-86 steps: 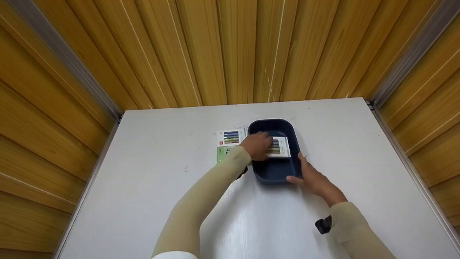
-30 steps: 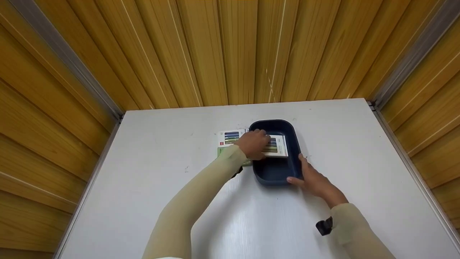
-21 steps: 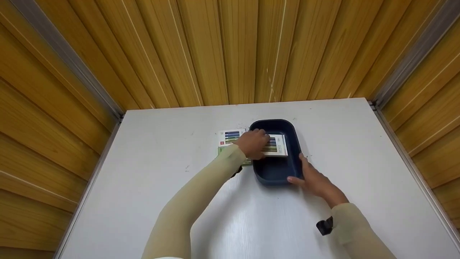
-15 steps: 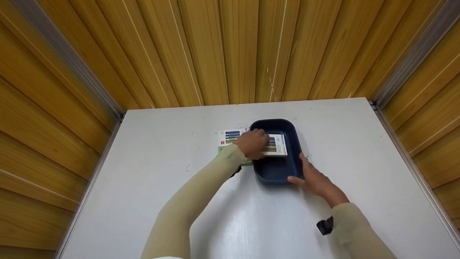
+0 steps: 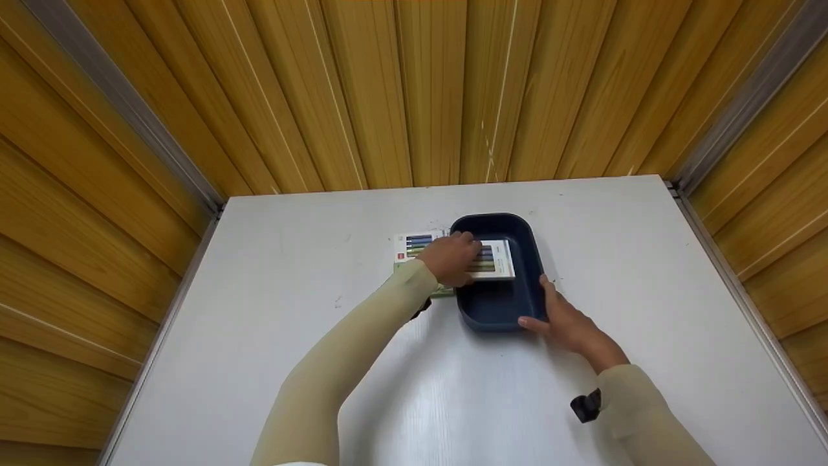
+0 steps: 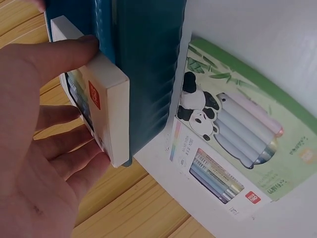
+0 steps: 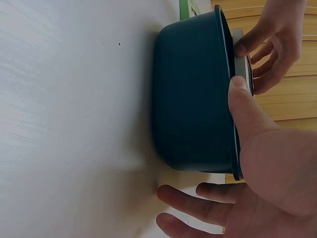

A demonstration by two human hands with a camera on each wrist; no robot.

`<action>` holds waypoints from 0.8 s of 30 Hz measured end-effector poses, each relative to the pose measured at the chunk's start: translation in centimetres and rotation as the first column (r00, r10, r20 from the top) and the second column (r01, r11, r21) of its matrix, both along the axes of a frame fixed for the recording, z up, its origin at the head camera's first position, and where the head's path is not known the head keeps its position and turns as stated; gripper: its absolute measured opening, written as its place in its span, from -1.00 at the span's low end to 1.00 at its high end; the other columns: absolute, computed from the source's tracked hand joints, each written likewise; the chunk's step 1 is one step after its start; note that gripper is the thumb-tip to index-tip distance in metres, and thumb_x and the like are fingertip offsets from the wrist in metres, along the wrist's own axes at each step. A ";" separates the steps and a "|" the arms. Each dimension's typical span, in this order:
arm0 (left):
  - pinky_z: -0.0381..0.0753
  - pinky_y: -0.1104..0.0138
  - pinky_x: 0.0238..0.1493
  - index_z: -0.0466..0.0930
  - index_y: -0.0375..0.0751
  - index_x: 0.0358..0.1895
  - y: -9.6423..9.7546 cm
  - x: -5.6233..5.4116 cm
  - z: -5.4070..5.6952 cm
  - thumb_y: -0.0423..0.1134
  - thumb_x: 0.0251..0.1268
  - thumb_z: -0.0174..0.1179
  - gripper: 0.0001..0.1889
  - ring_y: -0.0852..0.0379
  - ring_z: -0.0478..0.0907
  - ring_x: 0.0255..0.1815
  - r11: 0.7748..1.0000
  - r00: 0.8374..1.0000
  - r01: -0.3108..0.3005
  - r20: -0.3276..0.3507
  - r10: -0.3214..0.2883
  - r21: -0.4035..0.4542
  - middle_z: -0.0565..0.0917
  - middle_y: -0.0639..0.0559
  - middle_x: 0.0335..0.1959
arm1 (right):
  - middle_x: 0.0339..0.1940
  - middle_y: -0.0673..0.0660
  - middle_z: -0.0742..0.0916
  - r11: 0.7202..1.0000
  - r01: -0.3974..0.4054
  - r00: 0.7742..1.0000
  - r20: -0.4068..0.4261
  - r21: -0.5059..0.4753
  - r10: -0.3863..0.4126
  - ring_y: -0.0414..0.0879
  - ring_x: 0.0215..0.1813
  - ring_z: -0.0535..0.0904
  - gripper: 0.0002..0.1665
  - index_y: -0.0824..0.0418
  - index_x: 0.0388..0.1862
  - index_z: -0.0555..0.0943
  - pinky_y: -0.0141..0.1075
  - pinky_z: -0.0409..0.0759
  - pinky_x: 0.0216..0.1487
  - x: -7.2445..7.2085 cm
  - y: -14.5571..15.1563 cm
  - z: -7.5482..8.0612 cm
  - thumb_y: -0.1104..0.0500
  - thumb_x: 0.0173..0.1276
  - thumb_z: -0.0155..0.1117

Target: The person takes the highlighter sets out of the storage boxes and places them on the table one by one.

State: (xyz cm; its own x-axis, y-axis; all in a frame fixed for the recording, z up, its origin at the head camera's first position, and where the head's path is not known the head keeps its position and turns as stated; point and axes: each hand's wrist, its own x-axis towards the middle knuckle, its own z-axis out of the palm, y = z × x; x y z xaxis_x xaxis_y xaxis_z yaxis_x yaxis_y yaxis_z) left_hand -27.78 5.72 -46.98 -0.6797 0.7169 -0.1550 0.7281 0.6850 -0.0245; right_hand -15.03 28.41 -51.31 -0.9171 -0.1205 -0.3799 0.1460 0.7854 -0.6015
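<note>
My left hand [image 5: 447, 259] grips a white pen box [image 5: 495, 260] with a window showing coloured pens, thumb on one long edge and fingers on the other. The box is held across the top of a dark blue bin [image 5: 495, 327], overlapping its left rim. In the left wrist view the pen box [image 6: 106, 104] is tilted against the bin's wall [image 6: 148, 69]. My right hand [image 5: 569, 323] rests at the bin's near right corner. Its thumb touches the rim and its straight fingers lie along the right side, as the right wrist view shows beside the bin [image 7: 193, 99].
Left of the bin, on the white table [image 5: 291, 291], lie a second white pen box [image 6: 213, 173] and a green pen box with pandas [image 6: 237, 109], side by side. My left arm partly hides them in the head view. A wooden slatted wall [image 5: 427, 97] stands behind.
My left hand has drawn slightly leftward with the pen box, which reaches less far across the bin. The right hand and the bin have stayed in place.
</note>
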 end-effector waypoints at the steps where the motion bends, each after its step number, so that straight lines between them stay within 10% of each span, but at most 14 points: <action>1: 0.55 0.20 0.18 0.40 -0.12 0.27 0.0 0.0 0.0 0.07 0.18 0.29 -0.37 0.05 0.51 0.12 1.000 1.000 0.000 0.000 0.000 0.003 0.53 -0.04 0.14 | 0.56 0.44 -0.06 1.000 0.000 1.000 -0.002 -0.001 0.000 0.39 0.54 -0.06 0.41 0.20 0.55 -0.44 0.29 0.05 0.43 0.0 0.0 0.0 -0.50 0.17 0.10; 24: 0.51 0.20 0.24 0.36 -0.13 0.31 -0.8 0.0 0.1 0.07 0.20 0.27 -0.35 0.05 0.48 0.19 1.000 0.998 -0.029 0.050 0.028 0.010 0.48 -0.06 0.23 | 0.56 0.46 -0.06 1.000 -0.009 1.000 -0.028 -0.013 0.008 0.40 0.54 -0.08 0.35 0.24 0.55 -0.42 0.31 0.04 0.43 -0.1 0.0 -0.3 -0.41 0.24 0.14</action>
